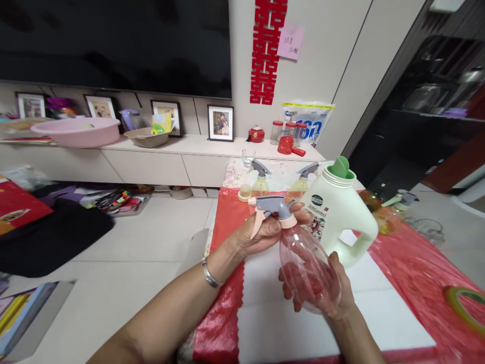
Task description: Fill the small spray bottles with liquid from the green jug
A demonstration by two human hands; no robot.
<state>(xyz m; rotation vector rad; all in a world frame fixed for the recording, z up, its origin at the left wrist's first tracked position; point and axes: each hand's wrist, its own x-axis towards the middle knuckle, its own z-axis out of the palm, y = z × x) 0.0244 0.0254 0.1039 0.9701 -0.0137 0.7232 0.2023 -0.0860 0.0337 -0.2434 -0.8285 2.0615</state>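
Observation:
I hold a clear plastic spray bottle point(303, 263) tilted over the table. My right hand point(333, 288) cups its body from below, fingers wrapped round it. My left hand point(261, 235), with a silver bangle at the wrist, grips the bottle's neck and its grey and pink trigger head point(271, 206). Just behind the bottle stands a white jug point(337, 217) with a green cap and a side handle.
The table has a red plastic cover point(417, 278) with a white sheet point(295, 323) on it. Two more spray bottles point(261, 179) stand at its far end. A tape roll point(466, 303) lies at the right. A low cabinet with photo frames and a pink basin point(76, 131) lines the wall.

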